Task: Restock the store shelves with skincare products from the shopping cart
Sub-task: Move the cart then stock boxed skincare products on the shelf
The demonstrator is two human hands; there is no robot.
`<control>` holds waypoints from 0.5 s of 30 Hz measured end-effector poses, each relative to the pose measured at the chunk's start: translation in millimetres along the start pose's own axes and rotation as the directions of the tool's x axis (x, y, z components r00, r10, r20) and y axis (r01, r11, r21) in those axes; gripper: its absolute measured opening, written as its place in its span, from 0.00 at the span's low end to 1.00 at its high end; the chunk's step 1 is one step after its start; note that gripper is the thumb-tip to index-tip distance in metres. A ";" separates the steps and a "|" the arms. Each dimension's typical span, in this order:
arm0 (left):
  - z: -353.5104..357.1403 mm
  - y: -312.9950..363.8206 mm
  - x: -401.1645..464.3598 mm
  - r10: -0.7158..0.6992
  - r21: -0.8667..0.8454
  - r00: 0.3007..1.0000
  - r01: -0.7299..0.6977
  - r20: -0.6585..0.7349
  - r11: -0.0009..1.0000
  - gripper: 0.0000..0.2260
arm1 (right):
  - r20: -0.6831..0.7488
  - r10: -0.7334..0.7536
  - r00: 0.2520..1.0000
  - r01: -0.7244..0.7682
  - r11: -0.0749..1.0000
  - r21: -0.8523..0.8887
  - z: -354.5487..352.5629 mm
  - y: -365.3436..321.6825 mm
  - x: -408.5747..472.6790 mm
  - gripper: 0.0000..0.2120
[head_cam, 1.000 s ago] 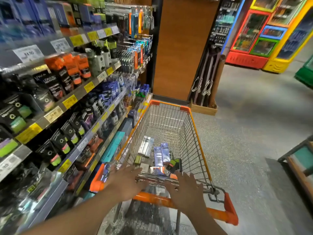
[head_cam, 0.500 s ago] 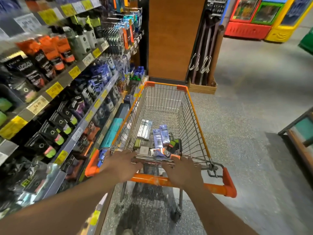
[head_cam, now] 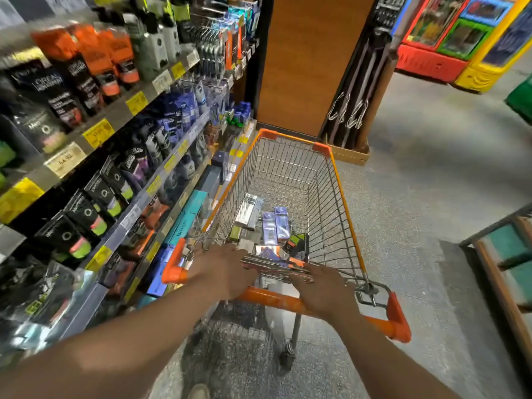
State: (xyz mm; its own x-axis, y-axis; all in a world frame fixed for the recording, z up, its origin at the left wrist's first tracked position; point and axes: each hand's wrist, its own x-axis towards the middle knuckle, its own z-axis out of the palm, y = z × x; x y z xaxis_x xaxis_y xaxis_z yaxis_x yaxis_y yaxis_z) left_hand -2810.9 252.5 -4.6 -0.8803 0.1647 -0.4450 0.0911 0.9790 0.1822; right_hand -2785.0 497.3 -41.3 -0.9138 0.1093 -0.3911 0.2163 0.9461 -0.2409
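Note:
A wire shopping cart (head_cam: 339, 197) with orange trim stands in the aisle in front of me. Its orange handle bar (head_cam: 273, 302) runs across below my hands. My left hand (head_cam: 223, 272) and my right hand (head_cam: 324, 287) both rest over the bar and the cart's rear rim, fingers curled on it. Inside the basket lie several skincare boxes: two purple ones (head_cam: 275, 224), a silver one (head_cam: 248, 210) and a dark box with a green patch (head_cam: 296, 243). The store shelves (head_cam: 115, 119) of tubes and bottles run along my left.
Yellow price tags (head_cam: 98, 133) line the shelf edges. A brown pillar (head_cam: 311, 61) and a wooden crate of long dark items (head_cam: 354, 110) stand beyond the cart. Coloured display cabinets (head_cam: 460, 38) are at far right, a wooden frame (head_cam: 501, 269) at right. Grey floor lies to the right.
The view has tilted down and the cart sits a little farther from the pillar in frame. Both hands stay on the handle.

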 end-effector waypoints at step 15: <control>-12.3 -3.6 39.8 0.057 0.013 0.998 -0.057 -0.026 0.998 0.35 | 0.005 0.051 0.999 -0.051 0.998 0.045 -21.4 -11.9 29.5 0.32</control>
State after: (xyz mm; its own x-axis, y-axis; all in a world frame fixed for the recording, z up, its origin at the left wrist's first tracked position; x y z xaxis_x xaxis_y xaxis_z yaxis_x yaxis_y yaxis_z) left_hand -2852.0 254.1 -12.1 -0.8855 0.2169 -0.4108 0.1467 0.9696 0.1958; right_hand -2821.9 495.7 -30.9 -0.8998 0.1559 -0.4076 0.2782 0.9246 -0.2603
